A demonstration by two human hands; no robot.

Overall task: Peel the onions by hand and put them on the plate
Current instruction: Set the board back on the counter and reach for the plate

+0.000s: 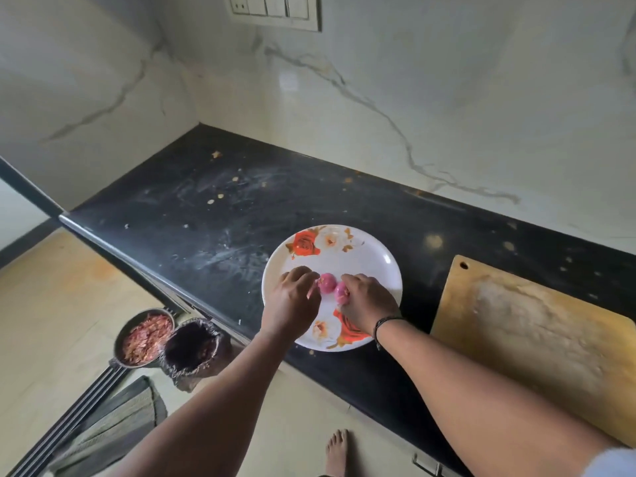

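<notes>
Black polished stone countertop (213,215), dusted with pale smears and crumbs, runs below a white marble-veined wall. Over it the right hand (368,302) curls its fingers round a small peeled pink onion (340,290), low over the round white plate with orange rose prints (378,256). The left hand (292,301) has its fingertips bunched beside a second peeled pink onion (327,282); whether it pinches the bulb or only a scrap of skin cannot be told. Both onions sit near the plate's middle, just beside each other.

Stripped of skin, such bulbs are likely light, firm and slick, and round enough to roll, so a grip across the widest part, thumb opposite fingers, seems safest.

Further out, a tan wooden chopping board (537,339) lies to the right; on the floor stand a bowl of reddish peelings (144,337) and a dark lined bin (191,346).
</notes>
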